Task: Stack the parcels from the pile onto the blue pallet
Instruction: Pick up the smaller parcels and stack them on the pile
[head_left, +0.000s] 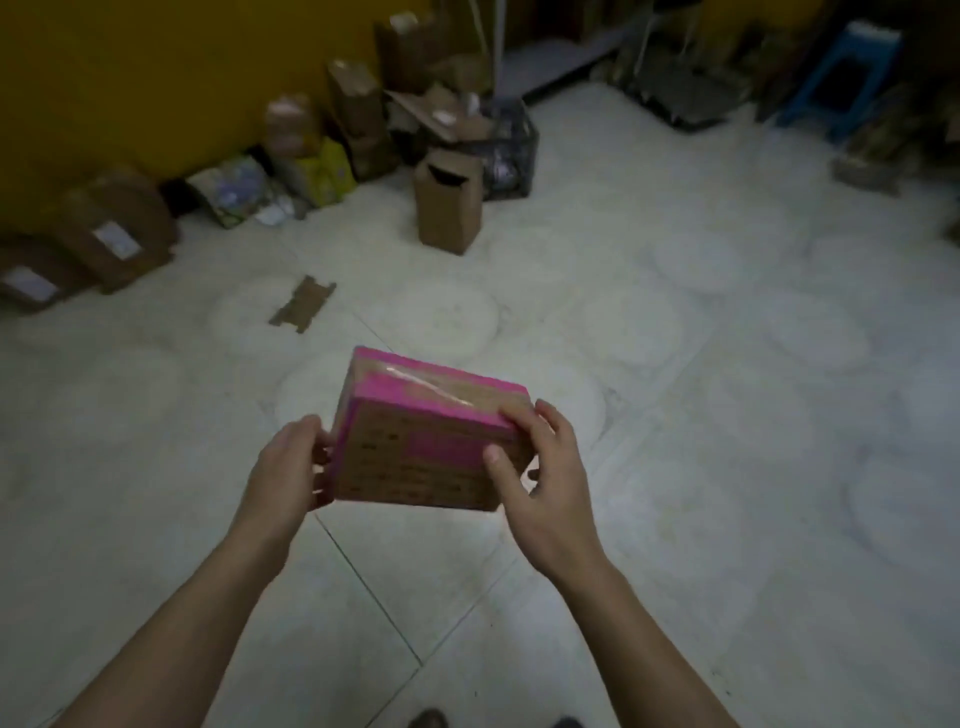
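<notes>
A brown cardboard parcel with pink edges and clear tape (415, 441) hangs in the air in front of me, held between both hands. My left hand (288, 467) grips its left end, fingers hidden behind it. My right hand (540, 483) grips the right end, thumb on the near face and fingers curled over the top edge. A pile of brown parcels (98, 234) lies along the yellow wall at the far left. No blue pallet is in view.
An upright open carton (447, 202) stands on the pale tiled floor ahead. A flat cardboard scrap (303, 304) lies nearer. Boxes and a dark bag (506, 150) crowd the wall. A blue stool (841, 73) and a metal rack (685, 98) sit at the far right.
</notes>
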